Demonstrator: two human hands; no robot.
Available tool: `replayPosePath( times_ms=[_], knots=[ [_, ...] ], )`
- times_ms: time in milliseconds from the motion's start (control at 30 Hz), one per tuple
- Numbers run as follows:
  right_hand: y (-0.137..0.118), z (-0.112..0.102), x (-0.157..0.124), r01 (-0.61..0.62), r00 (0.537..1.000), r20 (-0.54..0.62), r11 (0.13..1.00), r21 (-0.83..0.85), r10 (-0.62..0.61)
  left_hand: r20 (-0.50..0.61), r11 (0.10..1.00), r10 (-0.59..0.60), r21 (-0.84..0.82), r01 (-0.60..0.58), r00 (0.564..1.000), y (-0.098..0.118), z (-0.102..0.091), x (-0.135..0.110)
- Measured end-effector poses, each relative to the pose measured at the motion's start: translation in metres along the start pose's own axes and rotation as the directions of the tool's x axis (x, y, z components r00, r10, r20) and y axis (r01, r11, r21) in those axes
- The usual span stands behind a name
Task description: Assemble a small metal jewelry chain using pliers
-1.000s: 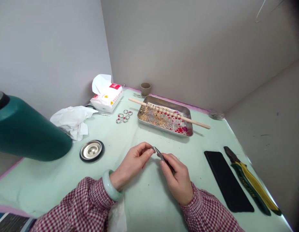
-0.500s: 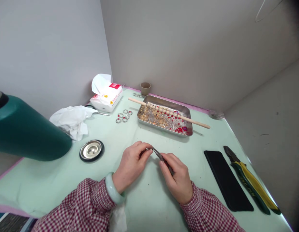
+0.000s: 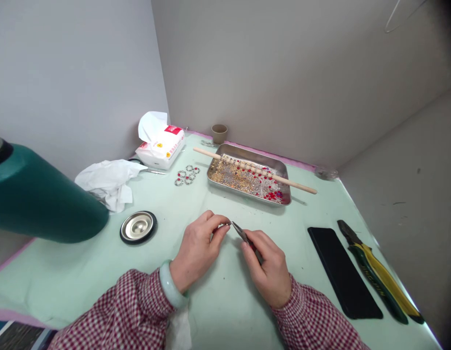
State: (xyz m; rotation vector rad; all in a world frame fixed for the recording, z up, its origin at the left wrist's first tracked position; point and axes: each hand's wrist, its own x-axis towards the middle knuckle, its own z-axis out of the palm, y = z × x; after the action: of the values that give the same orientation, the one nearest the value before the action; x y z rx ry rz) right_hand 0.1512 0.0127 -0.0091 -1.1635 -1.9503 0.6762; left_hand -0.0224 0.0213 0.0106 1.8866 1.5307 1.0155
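My left hand pinches a tiny metal piece between thumb and fingertips, just above the pale green table. My right hand is wrapped round small pliers, whose tip touches that piece. Both wrists wear red checked sleeves, and a jade bangle sits on the left one. Beyond the hands lie several finished beaded rings and a steel tray of gold and red beads, with a wooden rod of beads laid across it.
A big green flask lies at the left, its round lid beside it. Crumpled tissue and a tissue pack sit behind. A small cup stands at the back. A black strip and yellow-green pliers lie at the right.
My left hand's fingers have curled a little tighter round the small piece and the pliers' tip has shifted slightly. Nothing else on the table has moved.
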Motion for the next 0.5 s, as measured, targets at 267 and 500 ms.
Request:
replayPosePath(
  times_ms=[267,500],
  knots=[
    [-0.0009,0.0005,0.0006,-0.004,1.0,0.011,1.0,-0.004,0.004,0.001,0.999,0.021,0.035,-0.021,1.0,0.0,0.0009,0.0006],
    [-0.001,0.0005,0.0025,-0.065,0.997,0.042,0.996,0.061,0.063,-0.015,0.976,0.117,0.184,-0.113,0.993,-0.0007,0.0024,-0.0027]
  ],
)
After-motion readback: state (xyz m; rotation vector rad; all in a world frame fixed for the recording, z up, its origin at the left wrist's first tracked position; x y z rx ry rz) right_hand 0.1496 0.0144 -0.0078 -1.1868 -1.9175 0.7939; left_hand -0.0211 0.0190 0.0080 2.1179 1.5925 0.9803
